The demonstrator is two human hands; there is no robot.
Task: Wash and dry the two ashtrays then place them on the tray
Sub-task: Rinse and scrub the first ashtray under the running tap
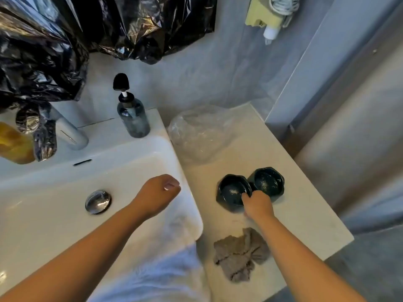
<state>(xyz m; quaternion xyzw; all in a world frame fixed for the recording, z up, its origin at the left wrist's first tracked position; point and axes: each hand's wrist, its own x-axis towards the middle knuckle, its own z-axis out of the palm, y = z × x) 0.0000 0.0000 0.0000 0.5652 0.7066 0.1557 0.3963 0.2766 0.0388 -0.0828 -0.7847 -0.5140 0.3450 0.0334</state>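
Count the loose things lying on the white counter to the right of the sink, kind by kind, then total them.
Dark round glazed ashtrays: 2, the left ashtray and the right ashtray
Crumpled grey cloth: 1
Crumpled clear plastic bag: 1
Total: 4

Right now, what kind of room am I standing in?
Most likely a bathroom: a white washbasin with a chrome drain plug, a pump soap dispenser on its ledge, and a pale counter beside it, where your right hand grips one ashtray.
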